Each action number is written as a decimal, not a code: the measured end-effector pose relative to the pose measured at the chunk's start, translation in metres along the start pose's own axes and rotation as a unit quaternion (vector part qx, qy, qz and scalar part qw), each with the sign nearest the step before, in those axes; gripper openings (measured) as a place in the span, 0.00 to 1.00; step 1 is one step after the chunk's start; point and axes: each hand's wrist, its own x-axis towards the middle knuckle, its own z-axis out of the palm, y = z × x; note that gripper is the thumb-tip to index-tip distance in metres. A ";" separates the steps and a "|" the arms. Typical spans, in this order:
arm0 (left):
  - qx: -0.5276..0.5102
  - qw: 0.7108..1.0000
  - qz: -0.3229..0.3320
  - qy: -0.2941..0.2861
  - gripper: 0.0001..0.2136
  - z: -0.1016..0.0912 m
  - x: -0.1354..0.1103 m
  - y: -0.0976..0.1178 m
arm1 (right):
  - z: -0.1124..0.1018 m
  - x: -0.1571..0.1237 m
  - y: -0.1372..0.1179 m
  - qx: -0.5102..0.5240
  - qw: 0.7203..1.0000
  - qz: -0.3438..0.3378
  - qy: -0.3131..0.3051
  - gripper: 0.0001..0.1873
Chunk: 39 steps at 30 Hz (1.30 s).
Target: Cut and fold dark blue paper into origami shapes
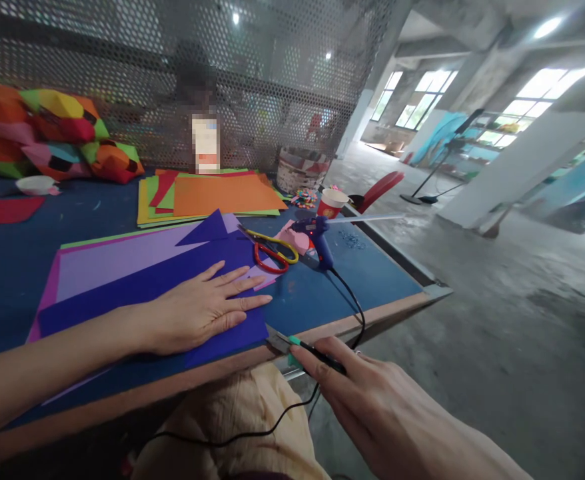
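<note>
My left hand [202, 307] lies flat with fingers spread on a dark blue sheet of paper [147, 290], pressing it to the table. Fingers closed around the black and green handles, my right hand [357, 380] holds a pair of scissors [278, 339] past the table's front edge. Their blades meet the sheet's right corner; the lower handle is mostly hidden. Under the blue sheet lie lilac paper [107, 267] and magenta paper [47, 293]. A second pair of scissors [272, 252], with red and yellow handles, rests just beyond my left fingertips.
A blue glue gun [317, 233] with a glue stick stands to the right, its black cord [352, 300] hanging over the edge. Behind are an orange paper stack [222, 193], a paper cup [332, 202], a basket [300, 170] and colourful folded shapes [57, 133] against perforated mesh [122, 53].
</note>
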 end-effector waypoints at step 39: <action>0.018 1.000 -0.007 -0.024 0.24 -0.001 0.001 0.003 | 0.006 0.013 -0.037 0.039 0.996 0.041 -0.065 0.41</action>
